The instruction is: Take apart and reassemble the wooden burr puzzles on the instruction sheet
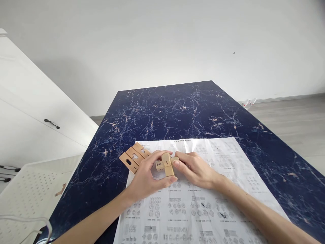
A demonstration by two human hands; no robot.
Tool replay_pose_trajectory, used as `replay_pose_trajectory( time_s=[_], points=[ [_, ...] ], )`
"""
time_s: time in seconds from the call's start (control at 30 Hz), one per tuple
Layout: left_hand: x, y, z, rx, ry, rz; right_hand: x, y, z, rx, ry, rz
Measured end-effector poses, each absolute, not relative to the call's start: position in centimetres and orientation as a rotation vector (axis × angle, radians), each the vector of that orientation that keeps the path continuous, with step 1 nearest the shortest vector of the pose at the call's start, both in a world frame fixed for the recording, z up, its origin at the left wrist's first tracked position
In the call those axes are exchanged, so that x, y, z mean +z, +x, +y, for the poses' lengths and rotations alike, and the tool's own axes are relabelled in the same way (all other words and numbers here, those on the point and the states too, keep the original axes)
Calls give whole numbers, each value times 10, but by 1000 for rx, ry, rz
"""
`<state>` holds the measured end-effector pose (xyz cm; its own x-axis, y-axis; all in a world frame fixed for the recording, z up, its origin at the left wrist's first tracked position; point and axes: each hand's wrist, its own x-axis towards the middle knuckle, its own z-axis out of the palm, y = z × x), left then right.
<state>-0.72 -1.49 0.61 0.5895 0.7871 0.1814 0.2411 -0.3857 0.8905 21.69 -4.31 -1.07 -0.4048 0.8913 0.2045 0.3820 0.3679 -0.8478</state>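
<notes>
A partly joined wooden interlocking puzzle (167, 163) is held above a printed sheet, its light pieces crossing each other and marked with numbers such as 1 and 3. My left hand (147, 173) grips it from the left, thumb under the near end and fingers around the far end. From the right, my right hand (194, 168) pinches the piece that sticks out sideways, thumb on top. Just left of my left hand lie flat wooden plates with cut-out slots (133, 156), side by side; one bears a 2. My fingers hide part of the puzzle.
The large instruction sheet (182, 210), covered in small diagrams, lies on a dark blue marbled table (162, 115). A white perforated surface (30, 189) with a small wooden piece (60, 190) and a cable stands at the left, below a white cabinet (33, 112).
</notes>
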Motion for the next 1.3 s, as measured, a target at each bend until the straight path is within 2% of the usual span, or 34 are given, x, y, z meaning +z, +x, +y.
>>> replay_pose_trajectory(
  time_s=[0.27,0.5,0.6,0.83,1.3],
  points=[
    [4,-8,-18,899,2106,774,-8,214,-44,1047,-1106,-1875],
    [-5,-12,-18,1083,2413,715,-3,210,-45,1291,-1125,-1702],
    [-6,-12,-18,1153,2439,673,-2,209,-46,1244,-1111,-1688],
    [0,-9,-20,1038,2321,770,-2,210,-48,1004,-1157,-1786],
    [3,-8,-22,959,2196,832,2,213,-46,1030,-1206,-1849]
  ],
)
